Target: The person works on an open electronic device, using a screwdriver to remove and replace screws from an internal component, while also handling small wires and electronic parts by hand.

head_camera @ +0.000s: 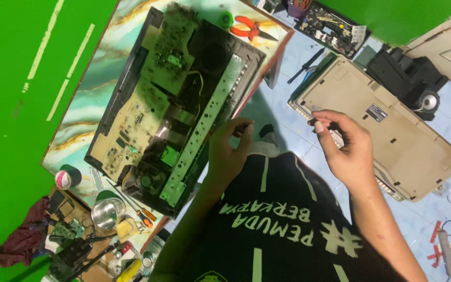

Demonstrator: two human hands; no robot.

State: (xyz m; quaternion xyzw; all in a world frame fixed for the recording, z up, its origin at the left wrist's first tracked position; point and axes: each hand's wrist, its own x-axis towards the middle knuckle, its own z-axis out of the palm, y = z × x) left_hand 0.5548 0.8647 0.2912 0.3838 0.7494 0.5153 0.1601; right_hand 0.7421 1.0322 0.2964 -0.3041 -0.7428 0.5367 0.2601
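An open black electronics chassis [131, 94] with green and tan circuit boards and a long perforated metal strip [204, 125] lies on a marbled tabletop [87, 99]. My left hand [229, 152] hovers at the chassis's near right edge, its fingers curled with the tips pinched together; I see nothing in them. My right hand [343, 149] is raised over a beige plastic casing [392, 141] on the floor and pinches a small dark object [334, 127] between thumb and fingers. My black shirt with pale lettering fills the bottom centre.
Red pliers [249, 28] and a green tape roll [227, 20] lie at the table's far end. A tape roll [68, 178], a metal bowl [106, 212], screwdrivers [141, 211] and loose parts crowd the lower left. A circuit board [330, 26] and black speaker box [411, 78] sit on the blue tiled floor.
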